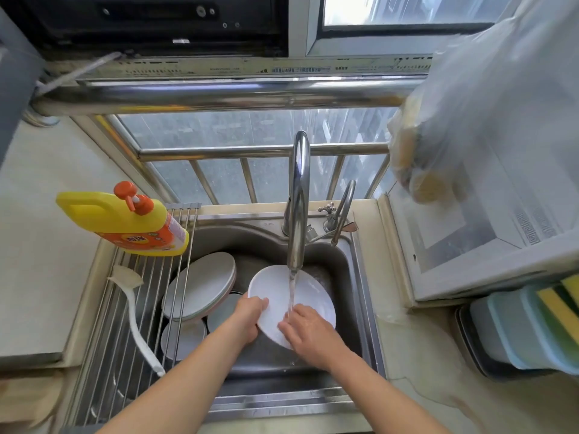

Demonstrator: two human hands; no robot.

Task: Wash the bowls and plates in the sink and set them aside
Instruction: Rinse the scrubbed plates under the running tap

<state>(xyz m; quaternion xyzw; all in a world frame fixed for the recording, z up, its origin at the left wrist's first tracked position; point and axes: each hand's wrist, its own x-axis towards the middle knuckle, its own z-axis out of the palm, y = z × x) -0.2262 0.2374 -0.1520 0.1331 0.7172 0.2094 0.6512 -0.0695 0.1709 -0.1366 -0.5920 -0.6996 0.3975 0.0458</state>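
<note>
A white plate [279, 289] is tilted over the steel sink [344, 258] under water running from the tall faucet [297, 195]. My left hand [250, 317] grips the plate's left rim, thumb on the face. My right hand [305, 332] lies on the plate's lower face with fingers spread flat in the stream. Left of it in the sink lean stacked grey plates [200, 285], with a bowl [183, 338] below them and another bowl [224, 311] partly hidden behind my left wrist.
A roll-up wire rack [125, 308] covers the sink's left part, bearing a yellow detergent bottle [125, 220] and a white dish brush [134, 314]. A smaller tap [340, 211] stands right of the faucet. Sponges and containers [532, 327] sit on the right counter.
</note>
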